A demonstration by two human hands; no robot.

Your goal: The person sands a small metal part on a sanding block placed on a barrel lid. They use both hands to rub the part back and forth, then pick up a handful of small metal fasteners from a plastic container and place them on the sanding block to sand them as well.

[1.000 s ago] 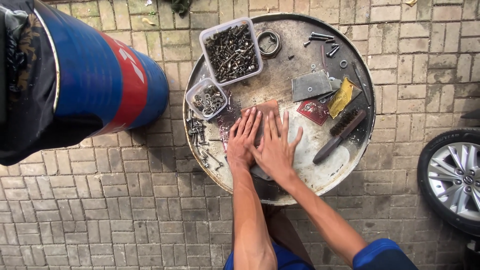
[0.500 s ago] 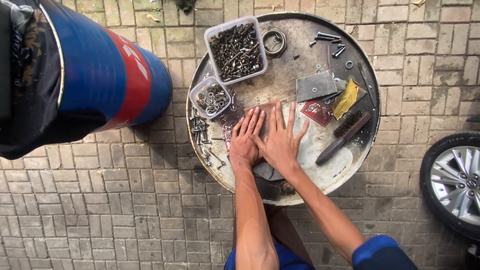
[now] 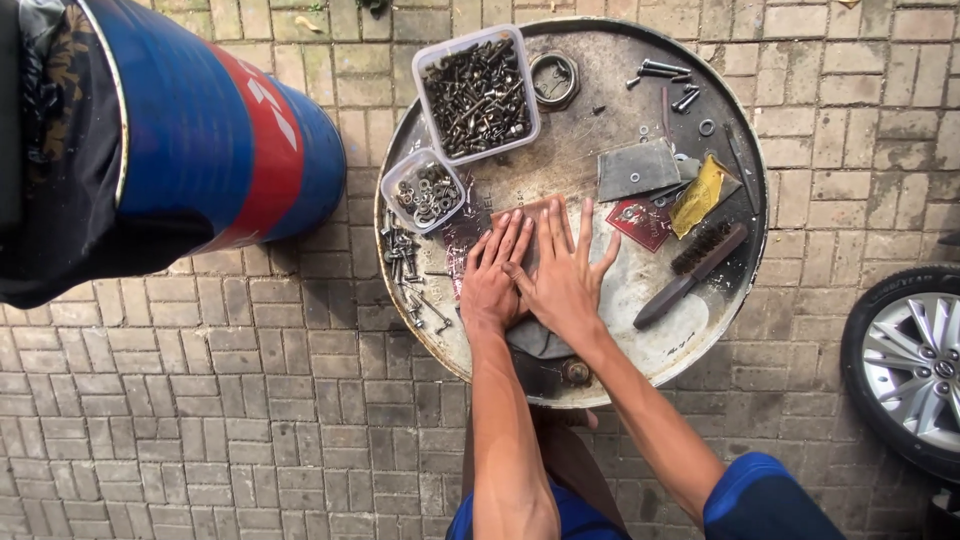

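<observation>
My left hand (image 3: 493, 276) and my right hand (image 3: 566, 275) lie flat, fingers spread, side by side on a brownish sheet (image 3: 530, 213) over a grey cloth (image 3: 535, 340) on the round rusty drum top (image 3: 600, 120). The thumbs overlap. Neither hand grips anything. A small tub of washers (image 3: 425, 190) stands just left of my left hand, and loose bolts (image 3: 405, 270) lie by the rim. A wire brush (image 3: 692, 272) lies right of my right hand.
A larger tub of screws (image 3: 477, 92), a metal ring (image 3: 554, 78), a grey sheet (image 3: 637, 170), a yellow rag (image 3: 700, 194) and a red packet (image 3: 640, 222) sit further back. A blue and red drum (image 3: 200, 140) stands left, a car wheel (image 3: 905, 370) right, on brick paving.
Both hands have stayed pressed flat on the sheet; the view has shifted slightly and the hands have slid a little forward on the drum top.
</observation>
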